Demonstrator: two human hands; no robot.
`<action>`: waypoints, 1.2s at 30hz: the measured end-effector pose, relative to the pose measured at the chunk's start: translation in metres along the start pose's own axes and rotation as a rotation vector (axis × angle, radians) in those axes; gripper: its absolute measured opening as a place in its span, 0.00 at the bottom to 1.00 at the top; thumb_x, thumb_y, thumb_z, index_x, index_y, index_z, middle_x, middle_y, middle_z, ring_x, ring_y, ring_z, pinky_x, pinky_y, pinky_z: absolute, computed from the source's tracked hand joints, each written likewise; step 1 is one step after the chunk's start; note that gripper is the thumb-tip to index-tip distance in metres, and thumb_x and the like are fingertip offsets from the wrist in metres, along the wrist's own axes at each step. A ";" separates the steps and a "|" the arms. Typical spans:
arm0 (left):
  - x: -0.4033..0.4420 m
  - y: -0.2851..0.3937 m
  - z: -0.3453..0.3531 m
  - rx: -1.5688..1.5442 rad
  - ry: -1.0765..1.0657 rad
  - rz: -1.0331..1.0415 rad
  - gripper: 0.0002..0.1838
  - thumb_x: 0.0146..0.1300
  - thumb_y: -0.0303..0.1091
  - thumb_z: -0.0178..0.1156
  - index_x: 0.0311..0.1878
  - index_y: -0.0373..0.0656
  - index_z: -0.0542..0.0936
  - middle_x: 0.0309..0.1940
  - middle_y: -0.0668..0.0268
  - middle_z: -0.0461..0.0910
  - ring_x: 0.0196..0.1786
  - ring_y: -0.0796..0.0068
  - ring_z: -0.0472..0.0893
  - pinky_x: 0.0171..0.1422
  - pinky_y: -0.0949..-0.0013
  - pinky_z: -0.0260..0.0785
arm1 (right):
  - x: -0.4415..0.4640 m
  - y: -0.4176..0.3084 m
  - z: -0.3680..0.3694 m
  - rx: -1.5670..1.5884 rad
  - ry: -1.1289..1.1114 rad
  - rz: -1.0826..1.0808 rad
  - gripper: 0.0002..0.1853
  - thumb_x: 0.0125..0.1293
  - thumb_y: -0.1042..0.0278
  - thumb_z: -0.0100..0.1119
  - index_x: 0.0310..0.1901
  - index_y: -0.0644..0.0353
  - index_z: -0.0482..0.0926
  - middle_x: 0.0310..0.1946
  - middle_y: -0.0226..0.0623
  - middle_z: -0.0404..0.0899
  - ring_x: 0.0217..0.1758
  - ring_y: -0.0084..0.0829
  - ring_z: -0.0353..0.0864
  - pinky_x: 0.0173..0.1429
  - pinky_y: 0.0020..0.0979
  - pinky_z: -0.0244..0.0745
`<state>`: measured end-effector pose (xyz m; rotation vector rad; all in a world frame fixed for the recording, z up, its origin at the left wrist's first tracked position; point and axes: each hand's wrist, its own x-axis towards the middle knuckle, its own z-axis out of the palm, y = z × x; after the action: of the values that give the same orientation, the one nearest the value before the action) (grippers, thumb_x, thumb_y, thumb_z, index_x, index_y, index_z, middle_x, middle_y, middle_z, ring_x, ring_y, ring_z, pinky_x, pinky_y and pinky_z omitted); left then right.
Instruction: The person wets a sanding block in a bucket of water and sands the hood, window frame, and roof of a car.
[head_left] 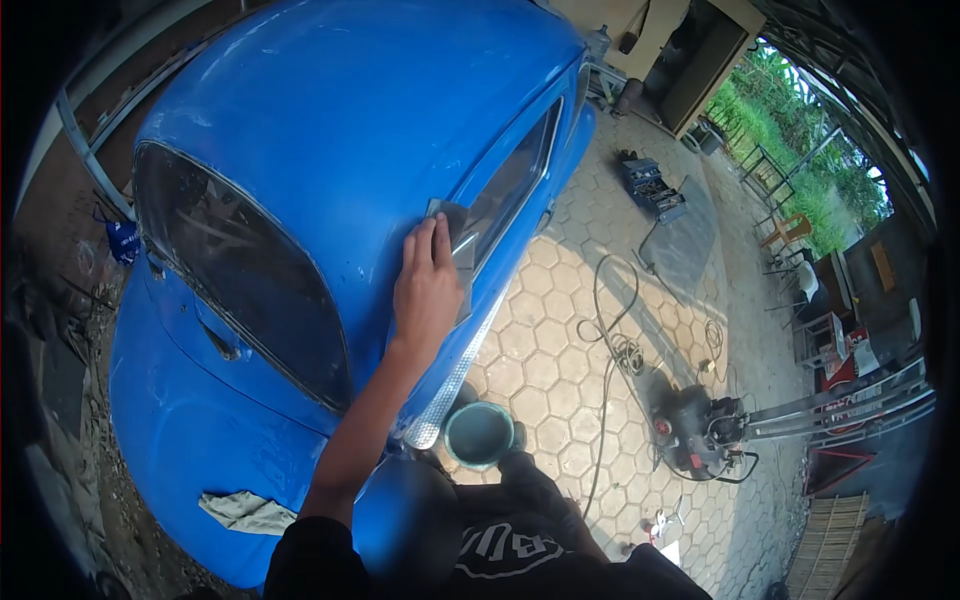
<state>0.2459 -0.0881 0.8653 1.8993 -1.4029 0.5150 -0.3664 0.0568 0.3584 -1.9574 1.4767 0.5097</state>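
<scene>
My left hand (430,285) reaches over the side of a blue car (330,120), palm down near the roof edge above the side window. Its fingers lie close together on a dark grey sheet (452,216), pressing it against the blue surface; the thumb is hidden. To the right of the hand runs the side window (515,180); to its left is a larger dark window (230,260). My right hand is not in view.
A round bucket (479,436) stands on the paving by the car. A crumpled cloth (247,513) lies on the blue bodywork. To the right are a looped hose (627,355), a machine (695,430) and an open toolbox (653,188).
</scene>
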 end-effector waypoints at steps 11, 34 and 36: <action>0.040 0.018 0.038 0.104 0.054 -0.009 0.33 0.56 0.16 0.60 0.68 0.31 0.70 0.63 0.45 0.76 0.66 0.49 0.76 0.70 0.56 0.72 | 0.116 0.006 -0.095 0.456 -0.109 0.138 0.17 0.67 0.54 0.57 0.48 0.55 0.85 0.39 0.39 0.88 0.40 0.36 0.88 0.40 0.43 0.81; 0.174 0.071 0.133 0.169 0.133 -0.265 0.27 0.61 0.16 0.58 0.65 0.38 0.71 0.49 0.46 0.81 0.50 0.43 0.81 0.55 0.49 0.75 | 0.249 0.000 -0.284 0.864 -0.347 0.255 0.14 0.73 0.66 0.51 0.56 0.49 0.80 0.39 0.33 0.84 0.42 0.28 0.85 0.34 0.31 0.78; 0.189 0.068 0.146 0.147 0.158 -0.216 0.26 0.61 0.16 0.57 0.64 0.38 0.70 0.47 0.45 0.81 0.49 0.42 0.81 0.54 0.48 0.75 | 0.281 0.053 -0.241 0.599 -0.371 -0.102 0.09 0.69 0.63 0.57 0.42 0.52 0.85 0.33 0.32 0.85 0.38 0.33 0.85 0.36 0.34 0.79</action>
<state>0.2308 -0.3306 0.9161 2.0487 -1.0694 0.6606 -0.3489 -0.3170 0.3416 -1.3705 1.1201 0.3130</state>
